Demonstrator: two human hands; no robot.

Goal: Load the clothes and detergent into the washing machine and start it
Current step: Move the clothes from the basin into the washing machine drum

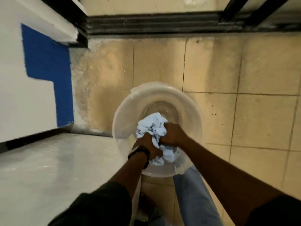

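Observation:
A crumpled white garment with dark markings [152, 124] lies bunched inside a clear plastic basin [127, 105] that stands on the tiled floor. My left hand [146, 146], with a dark band on its wrist, is closed on the near part of the cloth. My right hand [172, 133] grips the same bundle from the right side. Both hands are inside the basin. A white flat top of a machine [53, 168] fills the lower left; its lid and controls are not visible.
A white wall with a blue painted patch [47, 66] rises at the left. Beige floor tiles [244, 70] extend to the right and back, ending at a dark door track [154, 23]. My jeans-clad leg [193, 198] stands just below the basin.

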